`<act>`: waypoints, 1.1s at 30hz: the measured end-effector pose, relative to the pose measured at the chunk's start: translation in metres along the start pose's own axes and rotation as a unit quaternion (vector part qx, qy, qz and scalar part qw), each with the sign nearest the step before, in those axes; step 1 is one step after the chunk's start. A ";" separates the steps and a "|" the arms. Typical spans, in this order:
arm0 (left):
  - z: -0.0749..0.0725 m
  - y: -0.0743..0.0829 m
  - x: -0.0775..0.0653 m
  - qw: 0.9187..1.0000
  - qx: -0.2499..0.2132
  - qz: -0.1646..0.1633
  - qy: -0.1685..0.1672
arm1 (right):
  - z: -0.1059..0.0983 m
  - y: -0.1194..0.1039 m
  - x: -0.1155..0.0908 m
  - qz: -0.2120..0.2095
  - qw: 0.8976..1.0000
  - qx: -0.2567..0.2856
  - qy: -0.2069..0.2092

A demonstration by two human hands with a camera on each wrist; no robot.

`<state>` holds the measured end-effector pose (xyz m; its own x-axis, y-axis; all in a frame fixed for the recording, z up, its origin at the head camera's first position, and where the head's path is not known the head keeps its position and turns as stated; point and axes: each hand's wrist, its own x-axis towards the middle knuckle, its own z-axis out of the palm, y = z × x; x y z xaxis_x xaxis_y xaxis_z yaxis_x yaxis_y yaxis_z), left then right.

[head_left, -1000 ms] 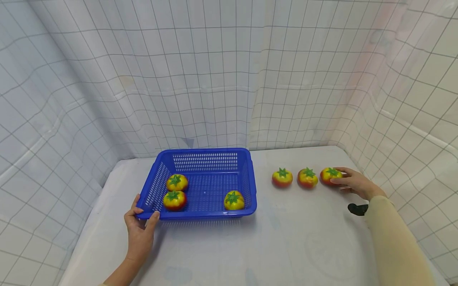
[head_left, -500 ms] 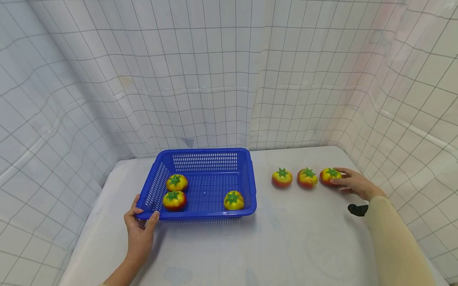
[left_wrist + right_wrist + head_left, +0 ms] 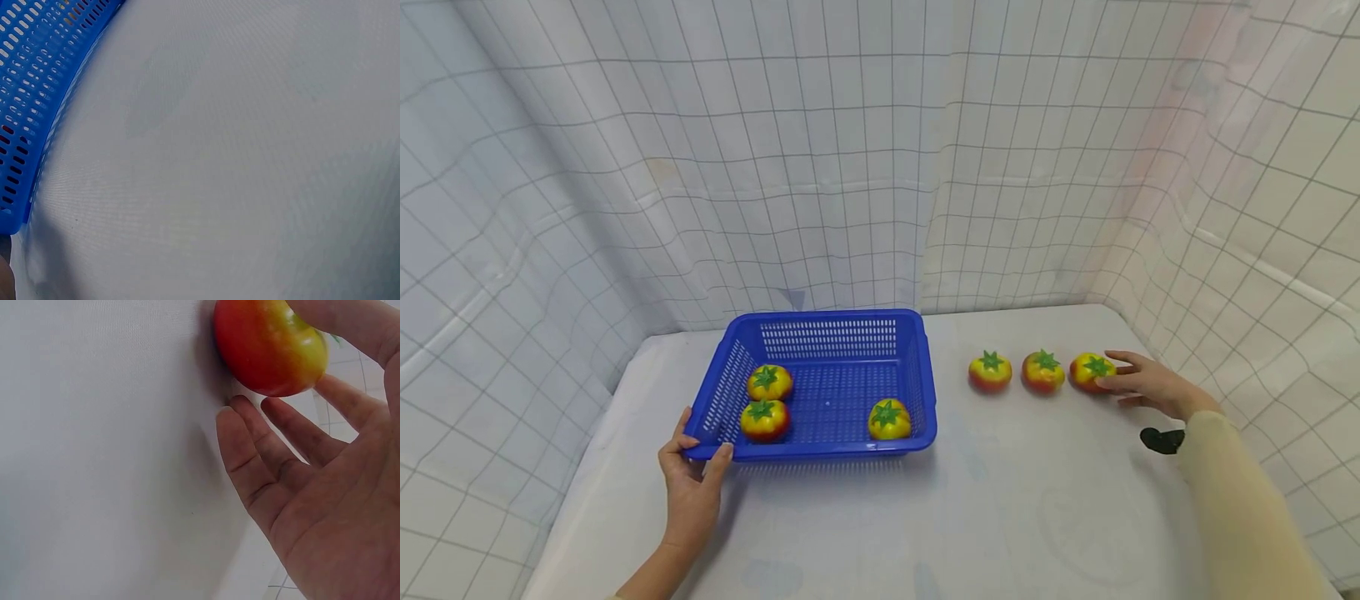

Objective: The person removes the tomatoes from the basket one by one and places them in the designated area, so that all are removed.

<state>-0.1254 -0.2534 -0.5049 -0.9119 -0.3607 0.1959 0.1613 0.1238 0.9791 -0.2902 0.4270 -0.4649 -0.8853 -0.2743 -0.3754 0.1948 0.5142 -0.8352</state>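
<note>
My left hand (image 3: 691, 492) holds the near left corner of a blue plastic basket (image 3: 820, 451), thumb on the rim and fingers round the side. Two yellow-red tomatoes with green star leaves, a back one (image 3: 770, 383) and a front one (image 3: 765, 422), sit at the basket's left; a third tomato (image 3: 889, 421) sits near its right front corner. On the table at right, my right hand (image 3: 1161, 392) is beside the rightmost tomato (image 3: 1084, 374). In the right wrist view its fingers are loose and spread, the lower ones apart from that tomato (image 3: 265, 353), the thumb overlapping it.
Left of the rightmost tomato, a middle tomato (image 3: 1042, 373) and a left tomato (image 3: 990, 372) stand in a row on the white-covered table (image 3: 1000, 508). Checked white curtains (image 3: 850, 167) close in the back and both sides. A dark object (image 3: 1161, 441) shows at the right wrist.
My right hand has drawn slightly to the right, its fingers loosening from the rightmost tomato, which keeps its place in the row. The left hand and basket look unmoved.
</note>
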 end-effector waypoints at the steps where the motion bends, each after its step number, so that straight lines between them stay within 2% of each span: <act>1: 0.000 0.000 0.000 1.000 0.000 0.002 0.000 | -0.001 -0.001 -0.001 0.001 1.000 -0.001 -0.003; 10: 0.001 0.001 -0.001 1.000 -0.014 0.012 0.006 | -0.018 -0.018 -0.022 -0.010 0.999 -0.025 -0.025; 18: -0.001 0.001 0.000 1.000 -0.012 0.009 0.004 | -0.028 -0.034 -0.038 -0.052 0.995 -0.083 0.018; 26: 0.000 0.002 0.000 1.000 -0.010 0.008 0.002 | -0.021 -0.050 -0.040 -0.087 0.985 -0.141 0.045; 33: 0.000 0.002 0.000 1.000 -0.007 0.004 0.000 | -0.005 -0.071 -0.037 -0.104 0.976 -0.176 0.076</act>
<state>-0.1252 -0.2528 -0.5033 -0.9104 -0.3599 0.2043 0.1743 0.1144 0.9780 -0.2738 0.4042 -0.3895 -0.9481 -0.2921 -0.1257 -0.1289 0.7144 -0.6877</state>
